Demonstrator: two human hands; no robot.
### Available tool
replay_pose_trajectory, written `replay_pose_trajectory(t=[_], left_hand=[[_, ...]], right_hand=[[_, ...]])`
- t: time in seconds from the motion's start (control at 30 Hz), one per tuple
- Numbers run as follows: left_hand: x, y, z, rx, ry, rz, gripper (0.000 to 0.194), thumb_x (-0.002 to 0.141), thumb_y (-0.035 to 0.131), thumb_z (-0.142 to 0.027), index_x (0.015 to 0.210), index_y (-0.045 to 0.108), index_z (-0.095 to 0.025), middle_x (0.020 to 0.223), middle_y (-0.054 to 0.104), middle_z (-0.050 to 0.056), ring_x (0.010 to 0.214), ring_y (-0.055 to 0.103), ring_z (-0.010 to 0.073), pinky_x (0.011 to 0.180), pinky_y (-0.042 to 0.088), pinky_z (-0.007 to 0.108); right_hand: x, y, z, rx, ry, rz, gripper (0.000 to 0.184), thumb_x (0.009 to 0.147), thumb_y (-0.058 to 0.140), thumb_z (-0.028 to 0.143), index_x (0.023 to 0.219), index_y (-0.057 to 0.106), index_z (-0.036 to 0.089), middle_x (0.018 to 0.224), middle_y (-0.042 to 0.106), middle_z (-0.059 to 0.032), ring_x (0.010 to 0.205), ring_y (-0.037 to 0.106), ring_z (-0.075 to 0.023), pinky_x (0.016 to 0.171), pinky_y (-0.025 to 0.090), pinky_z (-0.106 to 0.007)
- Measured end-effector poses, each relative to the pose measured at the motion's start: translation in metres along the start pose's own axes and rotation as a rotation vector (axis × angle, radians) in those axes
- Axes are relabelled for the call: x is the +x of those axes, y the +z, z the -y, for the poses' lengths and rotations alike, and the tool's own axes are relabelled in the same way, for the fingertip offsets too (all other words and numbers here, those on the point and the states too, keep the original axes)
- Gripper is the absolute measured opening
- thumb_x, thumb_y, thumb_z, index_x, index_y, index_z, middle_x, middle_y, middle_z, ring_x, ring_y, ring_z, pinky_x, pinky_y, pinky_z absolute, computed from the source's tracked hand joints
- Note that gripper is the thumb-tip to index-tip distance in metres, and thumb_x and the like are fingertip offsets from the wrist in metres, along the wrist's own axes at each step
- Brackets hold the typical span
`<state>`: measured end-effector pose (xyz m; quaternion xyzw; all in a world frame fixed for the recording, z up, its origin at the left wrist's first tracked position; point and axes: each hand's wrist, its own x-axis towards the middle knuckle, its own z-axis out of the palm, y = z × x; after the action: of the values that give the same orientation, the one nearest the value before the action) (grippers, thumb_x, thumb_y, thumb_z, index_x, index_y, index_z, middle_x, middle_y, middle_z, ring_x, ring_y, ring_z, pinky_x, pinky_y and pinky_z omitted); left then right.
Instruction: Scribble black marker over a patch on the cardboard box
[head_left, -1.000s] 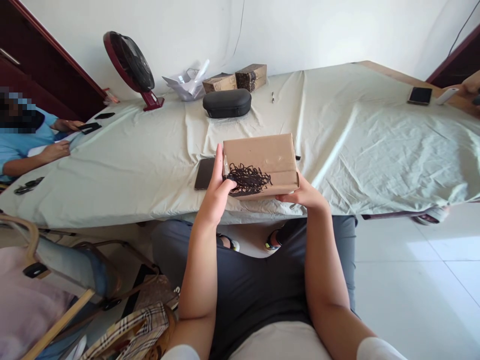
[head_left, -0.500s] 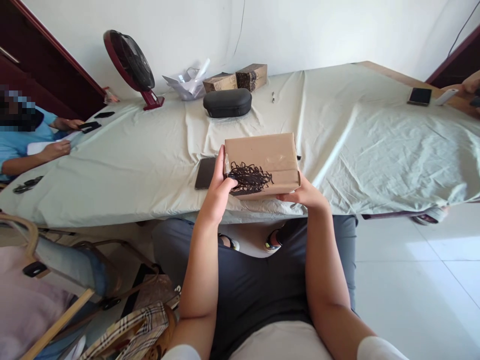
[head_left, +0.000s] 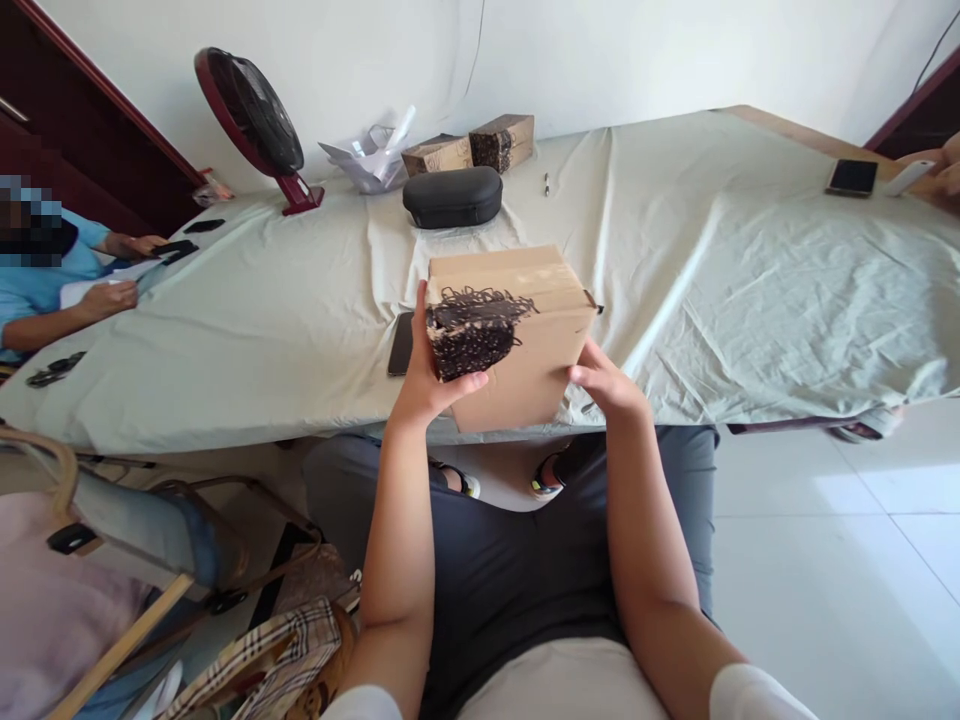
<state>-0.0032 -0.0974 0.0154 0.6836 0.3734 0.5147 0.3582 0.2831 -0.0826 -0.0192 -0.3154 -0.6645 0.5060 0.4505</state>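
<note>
From here I watch a cardboard box (head_left: 525,370) held, tilted, at the near edge of the cloth-covered table (head_left: 750,300).
Left to right, I see a dark flat object (head_left: 400,350), the left hand (head_left: 433,388) clamped on the box's end by its black scribble (head_left: 480,335), and the right hand (head_left: 611,385) clamped on its right side.

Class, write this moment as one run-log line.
left grip: holds cardboard box; right grip: holds same box; scribble: box's left end; black case: beyond box
</note>
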Motion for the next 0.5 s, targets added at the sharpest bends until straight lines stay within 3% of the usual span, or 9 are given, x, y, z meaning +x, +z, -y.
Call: replay_pose_trajectory(t=[0.1,0.2,0.3,0.4,0.5], left_hand=[[0.005,-0.001,0.011,-0.021,0.042,-0.066,0.136,0.07,0.087,-0.081,0.174,0.012,-0.034,0.177,0.038,0.015,0.166,0.036,0.0397,0.137,0.031,0.055],[0.009,-0.002,0.019,-0.007,0.059,-0.072,0.138,0.07,0.088,-0.079,0.174,0.009,-0.037,0.179,0.034,0.014,0.167,0.036,0.0376,0.137,0.032,0.053],[0.01,-0.001,0.026,-0.001,0.06,-0.076,0.139,0.069,0.093,-0.074,0.174,0.009,-0.038,0.18,0.033,0.015,0.166,0.037,0.0369,0.136,0.032,0.053],[0.009,-0.001,0.037,-0.067,0.021,-0.138,0.134,0.065,0.097,-0.068,0.171,0.023,-0.032,0.171,0.046,0.018,0.162,0.043,0.0399,0.134,0.037,0.056],[0.008,-0.002,0.047,-0.153,-0.037,-0.218,0.13,0.055,0.102,-0.064,0.163,0.039,-0.028,0.163,0.055,0.02,0.156,0.051,0.0429,0.13,0.042,0.057]], right_hand=[[0.014,-0.016,-0.01,-0.123,0.017,-0.162,0.097,0.091,0.054,0.081,0.173,0.026,0.037,0.176,0.043,-0.0084,0.154,0.051,-0.0351,0.118,0.052,-0.057],[0.04,-0.032,-0.026,-0.55,0.155,-0.409,0.078,0.096,0.06,0.058,0.167,0.042,0.031,0.164,0.056,-0.0147,0.148,0.051,-0.0393,0.122,0.042,-0.064],[0.069,-0.039,-0.042,-0.978,0.289,-0.351,0.059,0.099,0.057,0.039,0.155,0.06,0.024,0.155,0.061,-0.0211,0.143,0.046,-0.0465,0.117,0.033,-0.07],[0.093,-0.038,-0.056,-1.23,0.339,-0.257,0.048,0.106,0.046,0.034,0.146,0.065,0.018,0.151,0.058,-0.0236,0.136,0.045,-0.0442,0.111,0.033,-0.063],[0.108,-0.038,-0.065,-1.346,0.388,-0.267,0.047,0.11,0.036,0.032,0.141,0.064,0.012,0.145,0.057,-0.0261,0.131,0.046,-0.0417,0.106,0.034,-0.055]])
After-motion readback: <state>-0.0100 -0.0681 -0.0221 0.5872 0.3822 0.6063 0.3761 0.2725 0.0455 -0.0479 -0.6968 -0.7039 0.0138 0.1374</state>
